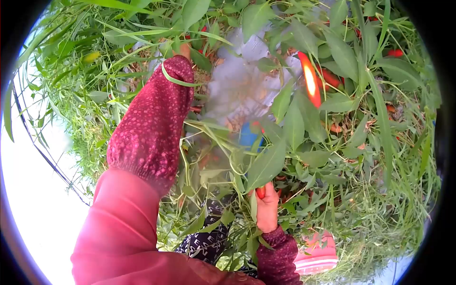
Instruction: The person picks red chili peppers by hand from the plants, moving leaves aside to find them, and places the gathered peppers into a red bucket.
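Observation:
My right hand (267, 209) is closed around a red pepper (260, 192), low in the middle of the view beneath a large green leaf (268, 165). Patterned dark red sleeves cover both forearms. The left sleeve (152, 118) reaches up and away among the plants. Only a little skin of my left hand (185, 50) shows past the cuff; leaves hide its fingers. A bright, sunlit red pepper (310, 80) hangs among leaves at the upper right.
Pale sheeting (242, 66) lies on the ground between the plants. A blue object (250, 137) is partly behind leaves. More red peppers (332, 78) hang to the right. A pink and white striped item (317, 254) and patterned dark trousers (209, 232) are near the bottom.

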### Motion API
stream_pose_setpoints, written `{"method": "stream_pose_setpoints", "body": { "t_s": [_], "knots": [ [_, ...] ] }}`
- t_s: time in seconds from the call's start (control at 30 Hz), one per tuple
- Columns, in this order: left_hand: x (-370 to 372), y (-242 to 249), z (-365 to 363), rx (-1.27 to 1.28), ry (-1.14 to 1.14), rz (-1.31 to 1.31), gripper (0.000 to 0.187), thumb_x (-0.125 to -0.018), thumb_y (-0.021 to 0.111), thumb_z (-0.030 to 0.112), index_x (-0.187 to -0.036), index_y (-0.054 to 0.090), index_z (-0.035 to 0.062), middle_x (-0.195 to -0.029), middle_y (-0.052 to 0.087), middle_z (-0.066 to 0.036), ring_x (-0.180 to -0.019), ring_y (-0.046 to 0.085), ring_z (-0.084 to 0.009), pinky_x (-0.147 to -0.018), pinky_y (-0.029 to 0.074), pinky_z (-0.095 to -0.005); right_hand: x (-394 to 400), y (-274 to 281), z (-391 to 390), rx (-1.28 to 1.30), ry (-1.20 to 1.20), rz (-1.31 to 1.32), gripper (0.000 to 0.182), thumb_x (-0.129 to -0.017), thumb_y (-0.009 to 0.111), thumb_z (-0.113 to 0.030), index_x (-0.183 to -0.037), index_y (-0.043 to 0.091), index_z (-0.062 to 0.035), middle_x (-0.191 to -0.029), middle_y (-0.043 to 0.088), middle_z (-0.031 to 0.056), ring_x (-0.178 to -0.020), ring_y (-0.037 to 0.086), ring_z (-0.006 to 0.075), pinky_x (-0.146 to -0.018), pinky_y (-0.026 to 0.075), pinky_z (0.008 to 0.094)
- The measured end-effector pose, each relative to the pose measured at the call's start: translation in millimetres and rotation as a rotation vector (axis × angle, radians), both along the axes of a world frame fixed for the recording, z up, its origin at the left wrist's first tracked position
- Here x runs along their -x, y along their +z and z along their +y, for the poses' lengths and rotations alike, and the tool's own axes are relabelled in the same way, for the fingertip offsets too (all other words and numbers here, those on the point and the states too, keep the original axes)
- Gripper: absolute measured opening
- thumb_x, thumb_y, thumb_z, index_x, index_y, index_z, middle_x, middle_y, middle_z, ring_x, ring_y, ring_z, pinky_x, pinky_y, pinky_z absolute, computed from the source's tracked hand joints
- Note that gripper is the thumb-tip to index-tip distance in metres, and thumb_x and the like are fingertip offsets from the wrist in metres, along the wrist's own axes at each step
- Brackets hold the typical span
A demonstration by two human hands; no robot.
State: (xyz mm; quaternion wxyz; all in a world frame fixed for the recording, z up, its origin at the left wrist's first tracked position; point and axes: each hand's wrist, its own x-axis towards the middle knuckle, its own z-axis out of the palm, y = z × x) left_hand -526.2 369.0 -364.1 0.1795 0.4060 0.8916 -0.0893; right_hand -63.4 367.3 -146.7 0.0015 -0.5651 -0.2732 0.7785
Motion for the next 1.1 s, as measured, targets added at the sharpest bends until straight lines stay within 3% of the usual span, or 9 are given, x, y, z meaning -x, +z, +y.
{"method": "stream_pose_setpoints", "body": {
  "t_s": [0.17, 0.23, 0.37, 0.47, 0.7, 0.8, 0.9, 1.0, 1.1],
  "knots": [
    [-29, 34, 28, 0.189, -0.105, 0.058, 0.036, -0.071, 0.065, 0.014, -0.104, 0.054, 0.0069, -0.087, 0.062, -0.019, -0.084, 0.060, -0.0347, -0.069, 0.048, -0.0386, -2, 4, -1, 0.018, -0.053, 0.018, 0.038, -0.081, 0.058, 0.003, -0.117, 0.050, -0.0064, -0.083, 0.062, 0.0034, -0.075, 0.056, 0.0071, -0.071, 0.045, 0.0213],
    [-21, 14, 15, 0.278, -0.172, 0.143, 0.040, -0.069, 0.065, 0.014, -0.107, 0.052, 0.0068, -0.089, 0.062, -0.019, -0.085, 0.060, -0.0358, -0.071, 0.048, -0.0404, -3, 6, -3, -0.058, -0.037, 0.014, 0.035, -0.081, 0.060, 0.000, -0.114, 0.051, -0.0059, -0.088, 0.061, 0.0027, -0.077, 0.054, 0.0065, -0.070, 0.046, 0.0220],
    [-55, 67, 27, 0.426, -0.461, 0.279, 0.024, -0.074, 0.060, 0.010, -0.098, 0.060, 0.0063, -0.091, 0.064, -0.016, -0.085, 0.061, -0.0333, -0.070, 0.051, -0.0401, -9, 11, -1, -0.016, -0.107, 0.017, 0.034, -0.081, 0.064, -0.008, -0.113, 0.051, -0.0060, -0.085, 0.060, 0.0017, -0.075, 0.054, 0.0071, -0.069, 0.046, 0.0228],
    [-50, 63, 15, 0.384, -0.450, 0.217, 0.023, -0.076, 0.059, 0.011, -0.099, 0.060, 0.0057, -0.091, 0.063, -0.014, -0.085, 0.061, -0.0307, -0.070, 0.050, -0.0387, -18, 23, 10, -0.168, -0.127, -0.018, 0.037, -0.082, 0.063, -0.009, -0.116, 0.049, -0.0076, -0.083, 0.060, 0.0002, -0.073, 0.052, 0.0044, -0.066, 0.045, 0.0217],
    [-31, 114, -8, -0.061, 0.184, -0.320, 0.021, -0.082, 0.055, 0.012, -0.101, 0.059, 0.0042, -0.093, 0.062, -0.009, -0.085, 0.060, -0.0246, -0.071, 0.049, -0.0355, -42, 44, 21, -0.127, -0.503, 0.099, 0.038, -0.084, 0.061, -0.006, -0.119, 0.048, -0.0104, -0.088, 0.054, -0.0033, -0.078, 0.049, 0.0027, -0.069, 0.044, 0.0185],
    [-49, 152, -10, -0.217, 0.272, -0.532, 0.020, -0.086, 0.051, 0.012, -0.102, 0.058, 0.0028, -0.093, 0.063, -0.008, -0.082, 0.060, -0.0222, -0.070, 0.049, -0.0338, -59, 45, 15, -0.116, -0.546, 0.129, 0.039, -0.084, 0.059, -0.005, -0.121, 0.047, -0.0102, -0.093, 0.052, -0.0027, -0.080, 0.049, 0.0027, -0.070, 0.043, 0.0176],
    [-51, 172, 5, -0.166, 1.055, -1.018, 0.029, -0.085, 0.052, 0.014, -0.111, 0.052, 0.0033, -0.093, 0.063, -0.012, -0.076, 0.061, -0.0231, -0.067, 0.051, -0.0332, -66, 52, 20, -0.211, -0.601, 0.114, 0.041, -0.084, 0.059, -0.003, -0.123, 0.046, -0.0096, -0.091, 0.053, -0.0032, -0.078, 0.049, 0.0027, -0.070, 0.044, 0.0175],
    [-68, 235, 34, -0.003, 1.047, -0.879, 0.023, -0.084, 0.051, 0.013, -0.104, 0.053, 0.0024, -0.083, 0.061, -0.011, -0.067, 0.059, -0.0238, -0.060, 0.051, -0.0352, -84, 64, 32, -0.229, -0.631, 0.083, 0.040, -0.086, 0.057, -0.004, -0.123, 0.045, -0.0078, -0.088, 0.052, -0.0038, -0.077, 0.050, 0.0022, -0.068, 0.045, 0.0185],
    [-79, 257, 32, 0.119, 1.047, -0.782, 0.014, -0.083, 0.052, 0.014, -0.091, 0.053, 0.0022, -0.067, 0.054, -0.009, -0.053, 0.053, -0.0218, -0.049, 0.048, -0.0350, -99, 71, 50, -0.071, -0.942, 0.181, 0.037, -0.088, 0.054, -0.007, -0.124, 0.044, -0.0049, -0.083, 0.052, -0.0028, -0.071, 0.049, 0.0052, -0.064, 0.045, 0.0199]
  ]
}}
